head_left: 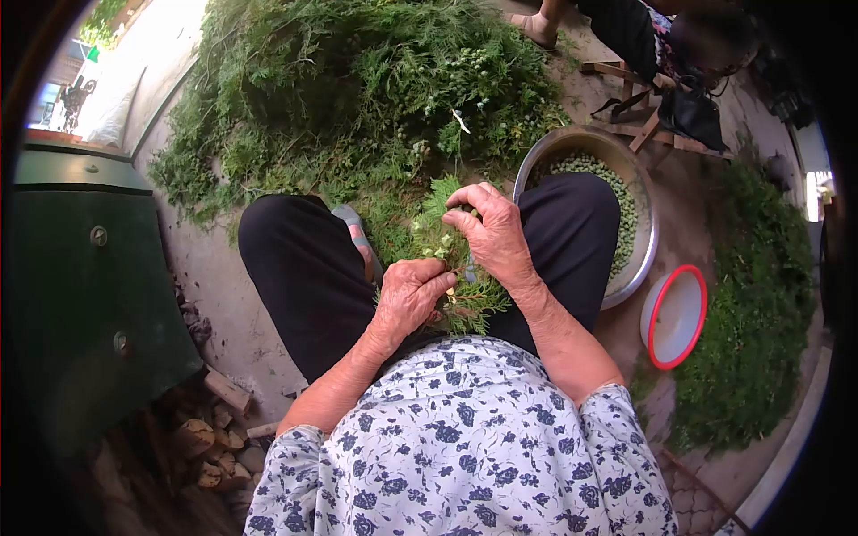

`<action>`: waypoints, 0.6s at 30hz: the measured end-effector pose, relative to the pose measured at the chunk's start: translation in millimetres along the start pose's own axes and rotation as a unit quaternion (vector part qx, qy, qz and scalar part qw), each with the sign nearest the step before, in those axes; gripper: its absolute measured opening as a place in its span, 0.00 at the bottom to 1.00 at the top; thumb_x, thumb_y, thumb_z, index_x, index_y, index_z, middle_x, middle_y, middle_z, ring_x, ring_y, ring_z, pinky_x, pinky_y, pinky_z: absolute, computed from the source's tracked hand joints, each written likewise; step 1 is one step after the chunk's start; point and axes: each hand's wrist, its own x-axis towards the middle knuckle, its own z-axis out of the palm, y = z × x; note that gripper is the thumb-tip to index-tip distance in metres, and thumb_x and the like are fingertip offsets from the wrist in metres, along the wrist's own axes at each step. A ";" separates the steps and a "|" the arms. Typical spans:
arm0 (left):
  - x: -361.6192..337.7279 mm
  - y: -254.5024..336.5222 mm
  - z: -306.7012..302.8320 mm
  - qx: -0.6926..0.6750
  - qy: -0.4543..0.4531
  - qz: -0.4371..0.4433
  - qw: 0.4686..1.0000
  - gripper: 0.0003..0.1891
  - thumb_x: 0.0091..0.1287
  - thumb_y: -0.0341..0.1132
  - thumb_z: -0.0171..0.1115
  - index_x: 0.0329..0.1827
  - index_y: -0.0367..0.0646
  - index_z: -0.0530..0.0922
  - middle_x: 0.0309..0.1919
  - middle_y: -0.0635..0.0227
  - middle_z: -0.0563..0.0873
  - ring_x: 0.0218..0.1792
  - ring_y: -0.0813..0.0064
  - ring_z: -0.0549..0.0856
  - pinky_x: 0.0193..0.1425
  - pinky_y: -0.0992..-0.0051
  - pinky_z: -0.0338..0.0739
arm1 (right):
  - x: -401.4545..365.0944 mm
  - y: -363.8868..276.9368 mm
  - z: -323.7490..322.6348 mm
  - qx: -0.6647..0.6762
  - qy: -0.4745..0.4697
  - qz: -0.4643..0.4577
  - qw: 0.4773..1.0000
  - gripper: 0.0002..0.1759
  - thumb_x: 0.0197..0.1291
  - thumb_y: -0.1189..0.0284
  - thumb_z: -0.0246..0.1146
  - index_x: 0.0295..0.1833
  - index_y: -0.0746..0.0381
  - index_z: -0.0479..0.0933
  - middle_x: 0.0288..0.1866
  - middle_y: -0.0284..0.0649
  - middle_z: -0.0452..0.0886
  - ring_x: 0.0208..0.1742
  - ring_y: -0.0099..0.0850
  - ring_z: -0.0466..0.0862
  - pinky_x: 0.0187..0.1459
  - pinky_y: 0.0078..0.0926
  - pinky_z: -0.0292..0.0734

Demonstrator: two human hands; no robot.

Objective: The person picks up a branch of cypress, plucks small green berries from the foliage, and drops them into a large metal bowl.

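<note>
My left hand (414,295) is closed around the stem of an evergreen sprig (474,304), held over my lap. Pale green cones (438,246) cluster on it just above those fingers. Over the sprig's upper part, my right hand (494,234) is curled in a pinch, with a bit of green cone showing between thumb and fingers. Beside my right knee stands a wide metal basin (651,237) holding many small green cones (626,214); the knee hides part of it.
A big heap of evergreen branches (357,89) lies ahead. At right are a white bowl with a red rim (684,353) and more cut greenery (742,322). Another person's foot (534,29) and a wooden stool (648,129) are beyond. A dark green cabinet (89,286) and firewood (210,438) stand left.
</note>
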 end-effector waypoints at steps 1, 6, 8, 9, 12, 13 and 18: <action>-0.7 0.7 -0.5 -0.001 0.001 -0.001 1.000 0.11 0.61 0.34 0.62 0.28 0.33 0.77 0.16 0.61 0.75 0.19 0.75 0.74 0.25 0.72 0.68 | -0.3 3.8 2.0 0.000 -0.001 0.000 1.000 0.10 0.48 0.75 0.68 0.38 0.63 0.78 0.32 0.39 0.77 0.32 0.30 0.78 0.35 0.26 0.72; -5.3 13.3 -4.5 -0.054 0.024 -0.054 0.997 0.11 0.61 0.34 0.62 0.28 0.33 0.76 0.15 0.63 0.75 0.19 0.76 0.75 0.25 0.72 0.68 | 5.1 26.4 -3.0 0.303 0.038 0.224 0.926 0.09 0.58 0.69 0.64 0.37 0.63 0.75 0.24 0.30 0.73 0.22 0.17 0.74 0.22 0.16 0.67; -6.2 -2.0 -0.8 -0.044 0.019 -0.041 0.998 0.11 0.61 0.34 0.62 0.28 0.33 0.77 0.15 0.63 0.75 0.19 0.75 0.75 0.25 0.73 0.69 | 13.0 34.8 -14.1 0.437 0.073 0.225 0.868 0.10 0.61 0.67 0.62 0.40 0.62 0.72 0.25 0.28 0.72 0.21 0.15 0.71 0.20 0.11 0.64; -6.2 -1.3 -1.5 -0.036 0.012 -0.028 0.999 0.10 0.61 0.34 0.62 0.29 0.34 0.77 0.15 0.63 0.75 0.19 0.75 0.76 0.25 0.74 0.69 | 14.8 23.5 -16.5 0.453 0.082 0.217 0.861 0.08 0.62 0.69 0.61 0.39 0.62 0.72 0.25 0.29 0.72 0.21 0.16 0.72 0.21 0.11 0.65; -4.0 4.7 -6.1 -0.007 0.015 -0.045 0.999 0.11 0.60 0.35 0.61 0.27 0.35 0.76 0.14 0.60 0.75 0.17 0.69 0.77 0.23 0.71 0.70 | 9.1 17.3 -23.6 0.476 0.013 0.212 0.853 0.07 0.62 0.72 0.60 0.41 0.64 0.71 0.27 0.31 0.74 0.25 0.17 0.73 0.23 0.12 0.66; -2.6 4.8 -5.8 -0.004 0.030 -0.032 0.999 0.12 0.61 0.36 0.60 0.24 0.35 0.75 0.12 0.58 0.74 0.16 0.65 0.78 0.22 0.67 0.71 | 4.8 16.4 -23.2 0.457 -0.030 0.210 0.864 0.08 0.62 0.72 0.60 0.42 0.65 0.72 0.30 0.33 0.75 0.26 0.18 0.74 0.25 0.13 0.68; 0.5 0.0 -2.2 0.021 0.029 -0.013 0.999 0.12 0.60 0.36 0.59 0.24 0.35 0.75 0.14 0.57 0.75 0.17 0.63 0.79 0.24 0.66 0.72 | -10.7 -9.5 -12.1 0.116 -0.117 0.071 0.984 0.10 0.55 0.73 0.64 0.43 0.64 0.79 0.32 0.37 0.77 0.31 0.25 0.77 0.34 0.24 0.71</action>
